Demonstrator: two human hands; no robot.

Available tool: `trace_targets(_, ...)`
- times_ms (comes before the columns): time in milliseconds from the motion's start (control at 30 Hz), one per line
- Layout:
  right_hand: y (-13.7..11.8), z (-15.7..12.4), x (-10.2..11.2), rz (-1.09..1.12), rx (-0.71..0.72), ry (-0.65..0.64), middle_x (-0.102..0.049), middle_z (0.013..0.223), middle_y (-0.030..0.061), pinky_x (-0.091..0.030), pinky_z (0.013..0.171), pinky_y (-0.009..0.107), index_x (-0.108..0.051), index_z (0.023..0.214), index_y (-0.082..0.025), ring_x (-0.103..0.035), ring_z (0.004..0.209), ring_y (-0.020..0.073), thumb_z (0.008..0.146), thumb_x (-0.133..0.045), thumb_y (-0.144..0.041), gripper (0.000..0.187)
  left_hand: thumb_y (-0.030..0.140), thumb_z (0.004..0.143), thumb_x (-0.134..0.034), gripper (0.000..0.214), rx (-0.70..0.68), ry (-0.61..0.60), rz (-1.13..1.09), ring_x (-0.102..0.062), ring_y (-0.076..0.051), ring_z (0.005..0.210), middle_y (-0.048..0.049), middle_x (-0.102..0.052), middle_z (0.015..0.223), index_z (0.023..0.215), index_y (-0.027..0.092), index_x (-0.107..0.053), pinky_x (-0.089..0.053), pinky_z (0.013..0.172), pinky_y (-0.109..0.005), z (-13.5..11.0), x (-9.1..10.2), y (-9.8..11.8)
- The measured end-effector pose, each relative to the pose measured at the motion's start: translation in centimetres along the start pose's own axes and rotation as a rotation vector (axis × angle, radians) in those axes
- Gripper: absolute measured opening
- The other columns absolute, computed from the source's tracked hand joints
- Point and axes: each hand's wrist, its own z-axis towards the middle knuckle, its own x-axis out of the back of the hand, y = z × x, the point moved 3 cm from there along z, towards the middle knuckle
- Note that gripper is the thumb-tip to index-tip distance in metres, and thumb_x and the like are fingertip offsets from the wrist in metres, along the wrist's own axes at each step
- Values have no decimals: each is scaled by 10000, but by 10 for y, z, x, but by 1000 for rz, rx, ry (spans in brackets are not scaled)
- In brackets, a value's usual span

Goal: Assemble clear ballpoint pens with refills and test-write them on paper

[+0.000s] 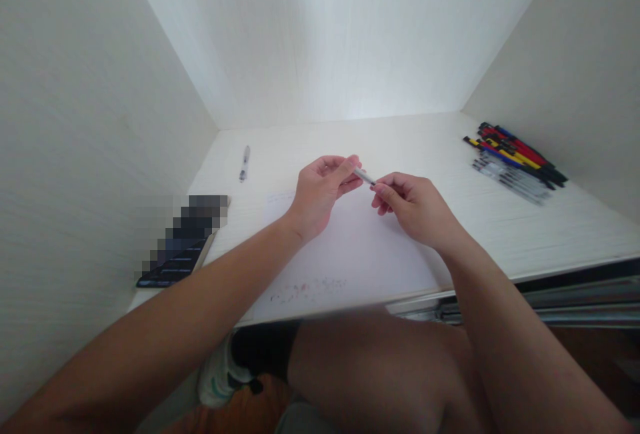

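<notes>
Both my hands hold one slim grey pen (365,177) above a white sheet of paper (350,247) on the desk. My left hand (323,191) has its fingers curled round one end of the pen. My right hand (410,207) pinches the other end with thumb and fingers. Only a short piece of the pen shows between the two hands. The sheet carries faint coloured scribbles near its front edge.
A single clear pen (244,163) lies at the back left of the white desk (550,234). A pile of several coloured and clear pens (515,161) lies at the right. A dark phone (183,247) rests at the left edge. White walls enclose the desk on three sides.
</notes>
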Motion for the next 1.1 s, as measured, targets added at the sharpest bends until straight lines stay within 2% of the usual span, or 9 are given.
trace_targets(167, -1, 0, -2, -37, -5, 5, -733, 749, 52, -459, 657, 318, -700, 850, -184, -652, 657, 176, 1019, -564, -374, 288, 329, 744, -927, 305, 19, 16, 19, -701, -182, 931, -78, -745, 928, 794, 138, -695, -559, 932, -372, 2, 4, -3)
trace_targets(433, -2, 0, -2, -45, 7, -3, -726, 724, 55, -472, 677, 322, -687, 814, -183, -651, 647, 175, 1033, -519, -361, 328, 250, 819, -849, 143, 33, -71, 24, -687, -185, 968, -82, -758, 1039, 865, 150, -757, -565, 908, -358, -3, 1, 6)
trace_targets(800, -5, -2, -5, -67, 3, 23, -721, 726, 40, -465, 685, 323, -686, 825, -192, -650, 651, 172, 1040, -529, -368, 319, 339, 708, -948, 329, 27, 47, 9, -674, -165, 888, -61, -716, 877, 768, 142, -693, -550, 947, -372, 2, 4, -1)
trace_targets(1000, -4, -1, -3, -82, -3, 20, -728, 726, 39, -470, 698, 321, -679, 834, -191, -654, 642, 169, 1044, -518, -358, 313, 232, 776, -864, 142, 74, -49, 27, -668, -187, 960, -81, -736, 1046, 829, 154, -758, -562, 913, -367, -7, 0, 10)
trace_targets(1100, -5, -1, -2, -83, -7, 29, -729, 726, 42, -469, 699, 324, -679, 830, -191, -653, 640, 170, 1042, -523, -355, 310, 244, 795, -846, 131, 79, -54, 16, -667, -184, 956, -76, -734, 1059, 854, 163, -761, -554, 912, -358, -8, -3, 12)
